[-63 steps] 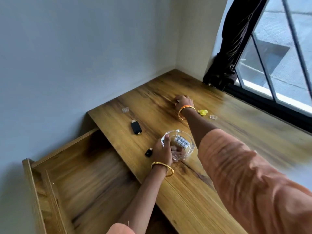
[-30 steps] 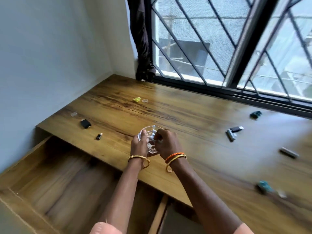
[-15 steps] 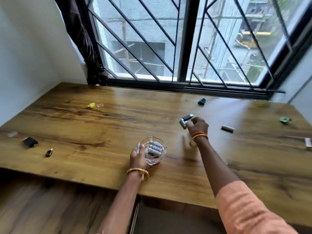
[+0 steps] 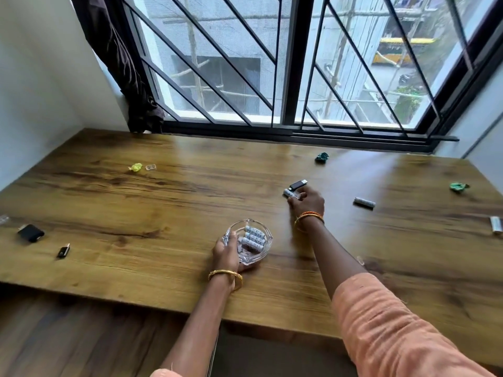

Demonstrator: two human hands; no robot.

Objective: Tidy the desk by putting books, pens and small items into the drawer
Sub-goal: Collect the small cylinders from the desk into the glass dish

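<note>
Batteries [image 4: 253, 238], white and cylindrical, lie side by side in a clear glass dish [image 4: 265, 253] that rests on the table [image 4: 163, 213] near its front edge. We note the left hand [image 4: 226, 251] clamped on the dish's near-left rim, thumb over the top edge, fingers wrapped beneath, a gold bangle at the wrist, forearm rising from the lower frame.

We record the right hand [image 4: 309, 201] stretched forward and palm down, arm nearly straight, orange sleeve bunched above the elbow, bangles at the wrist. Its fingertips close on a single white battery [image 4: 288, 193] lying on the table; the grip looks pinched, the battery touching the wood. Just beyond it lies a black USB stick [image 4: 298, 184].

Farther out to the right: a loose battery [image 4: 364, 202], a green crumpled wrapper [image 4: 458, 186], and a white cylinder [image 4: 495, 225] at the frame edge. A teal wrapper [image 4: 321, 157] sits near the window. To the left lie a yellow wrapper [image 4: 135, 167], a small clear piece [image 4: 150, 167], a black adapter [image 4: 30, 233] and a small black connector [image 4: 63, 251].
</note>
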